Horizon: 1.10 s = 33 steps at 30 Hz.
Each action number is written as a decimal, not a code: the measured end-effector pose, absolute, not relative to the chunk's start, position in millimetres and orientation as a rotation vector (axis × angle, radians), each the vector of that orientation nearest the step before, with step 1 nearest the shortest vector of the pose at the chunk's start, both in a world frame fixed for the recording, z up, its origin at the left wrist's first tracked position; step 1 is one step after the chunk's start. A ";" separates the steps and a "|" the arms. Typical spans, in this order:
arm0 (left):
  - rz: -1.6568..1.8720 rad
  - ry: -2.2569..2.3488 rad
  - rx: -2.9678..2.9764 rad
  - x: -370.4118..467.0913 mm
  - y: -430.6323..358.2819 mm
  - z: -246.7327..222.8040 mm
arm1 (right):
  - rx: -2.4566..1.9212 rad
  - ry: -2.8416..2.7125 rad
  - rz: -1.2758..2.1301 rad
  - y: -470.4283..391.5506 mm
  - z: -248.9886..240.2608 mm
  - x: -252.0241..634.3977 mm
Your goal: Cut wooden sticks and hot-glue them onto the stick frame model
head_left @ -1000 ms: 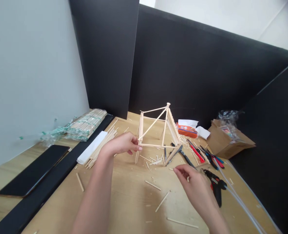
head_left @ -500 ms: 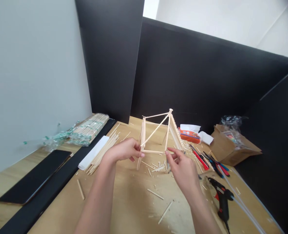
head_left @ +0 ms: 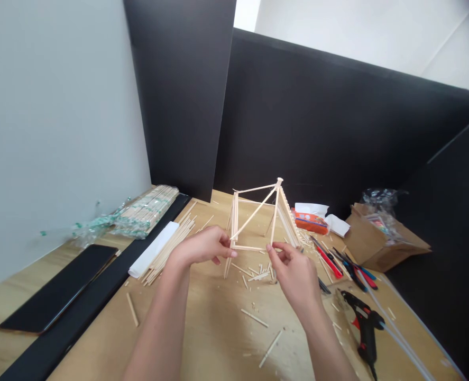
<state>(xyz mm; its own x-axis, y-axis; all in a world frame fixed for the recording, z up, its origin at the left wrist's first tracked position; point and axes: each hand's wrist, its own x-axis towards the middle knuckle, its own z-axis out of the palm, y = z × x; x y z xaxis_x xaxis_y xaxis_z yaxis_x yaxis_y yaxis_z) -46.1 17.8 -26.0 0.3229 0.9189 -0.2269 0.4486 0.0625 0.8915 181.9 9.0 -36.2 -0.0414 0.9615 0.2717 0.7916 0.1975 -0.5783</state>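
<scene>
A frame of thin wooden sticks [head_left: 254, 247] stands upright on the wooden table, with a peaked top joint and a slanted row of sticks on its right side. My left hand [head_left: 214, 247] pinches the frame at its lower left front corner, where a diagonal stick meets the crossbar. At the crossbar's right end, my right hand [head_left: 284, 256] has thumb and fingertips closed on the corner by a slanted stick. Short cut stick pieces [head_left: 260, 272] lie beneath and in front of the frame.
Loose long sticks [head_left: 168, 248] and white paper [head_left: 153, 248] lie left, near bagged sticks [head_left: 147, 209] and a black tablet-like slab [head_left: 60, 288]. At right are a glue gun [head_left: 365, 323], pliers [head_left: 357, 270], a red cutter [head_left: 329, 259], an orange packet [head_left: 310, 222] and a cardboard box [head_left: 380, 243].
My right hand has moved slightly left, and its thumb and fingers have closed on the frame's right front corner. My left hand keeps its hold; the whole view has shifted slightly.
</scene>
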 end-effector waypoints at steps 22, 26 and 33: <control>0.572 1.276 1.568 -46.1 17.1 -26.0 | -1.374 -1.442 0.586 2.2 -36.1 210.5; 0.559 1.293 1.576 -46.2 17.3 -24.2 | -1.259 -1.028 0.782 24.2 -43.8 238.8; 0.557 1.303 1.577 -47.8 18.6 -23.6 | -1.215 -0.907 1.329 40.2 -59.0 248.1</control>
